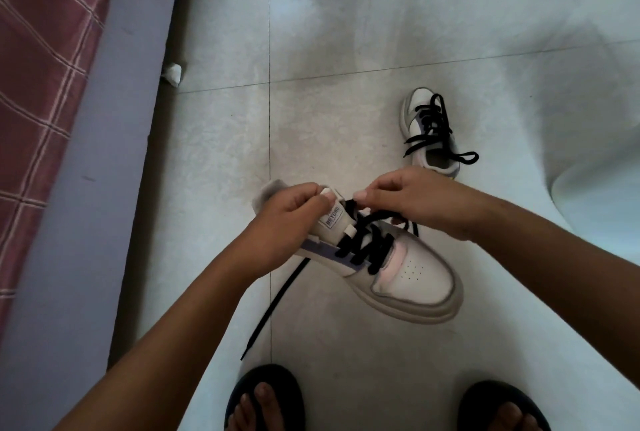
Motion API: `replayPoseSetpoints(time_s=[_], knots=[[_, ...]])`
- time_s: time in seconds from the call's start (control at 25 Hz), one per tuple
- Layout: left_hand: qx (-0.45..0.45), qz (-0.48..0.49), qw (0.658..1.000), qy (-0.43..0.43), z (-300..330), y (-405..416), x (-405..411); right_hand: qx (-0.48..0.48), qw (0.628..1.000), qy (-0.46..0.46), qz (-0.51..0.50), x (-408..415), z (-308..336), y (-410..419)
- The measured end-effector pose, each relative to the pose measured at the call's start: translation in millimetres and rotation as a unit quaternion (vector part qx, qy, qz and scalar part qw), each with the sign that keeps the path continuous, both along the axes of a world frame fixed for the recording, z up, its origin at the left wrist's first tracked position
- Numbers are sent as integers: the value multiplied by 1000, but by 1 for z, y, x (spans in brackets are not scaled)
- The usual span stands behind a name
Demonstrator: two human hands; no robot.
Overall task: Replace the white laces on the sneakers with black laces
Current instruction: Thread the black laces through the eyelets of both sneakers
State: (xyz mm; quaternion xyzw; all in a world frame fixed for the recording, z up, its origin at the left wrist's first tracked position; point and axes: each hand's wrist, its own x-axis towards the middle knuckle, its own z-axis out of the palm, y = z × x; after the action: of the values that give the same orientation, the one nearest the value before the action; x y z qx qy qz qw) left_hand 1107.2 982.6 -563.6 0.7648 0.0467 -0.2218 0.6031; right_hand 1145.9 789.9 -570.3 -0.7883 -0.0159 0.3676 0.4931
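Floor bg; fingers hide lace tip, sneaker heel covered.

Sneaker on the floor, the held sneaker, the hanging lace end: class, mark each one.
Sneaker on the floor (420, 108): head view, white toe.
Held sneaker (415, 271): head view, perforated toe.
Hanging lace end (277, 306): head view, mid-strand below the shoe.

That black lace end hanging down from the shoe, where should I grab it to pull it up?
Probably pinch the loose lace end near its stiff tip at the bottom, coming in from the left with thumb and fingers. It hangs free below the held sneaker, with open space around it. The left hand grips the tongue and the right hand pinches the other end, so one must let go first.
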Motion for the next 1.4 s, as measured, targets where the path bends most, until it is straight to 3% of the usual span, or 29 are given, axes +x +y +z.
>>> replayPoseSetpoints(time_s=[0.08, 0.2, 0.56, 0.8, 1.08, 1.24, 1.4], knots=[[-15, 6, 1000, -3, -3, -3, -1, 90, 992, 18, -88, -9, -3, 8], [-6, 9, 1000, -2, -10, -5, -1, 146, 974, 17, -173, -18, -8, 18], [-12, 14, 999, 35, -17, 0, -3, 290, 928, 98, -211, -8, -9, 22], [37, -83, 992, 88, -15, 14, -4, 356, 828, 183, -393, 36, -19, -2], [254, -127, 956, 69, -35, 57, 1, 354, 746, 185, -533, 72, -46, -42], [327, -148, 932, 48, -58, 91, 1, 366, 711, 157, -580, 93, -49, -71], [450, -173, 875, 44, -98, 137, 0, 388, 678, 137, -610, 103, -49, -99]])
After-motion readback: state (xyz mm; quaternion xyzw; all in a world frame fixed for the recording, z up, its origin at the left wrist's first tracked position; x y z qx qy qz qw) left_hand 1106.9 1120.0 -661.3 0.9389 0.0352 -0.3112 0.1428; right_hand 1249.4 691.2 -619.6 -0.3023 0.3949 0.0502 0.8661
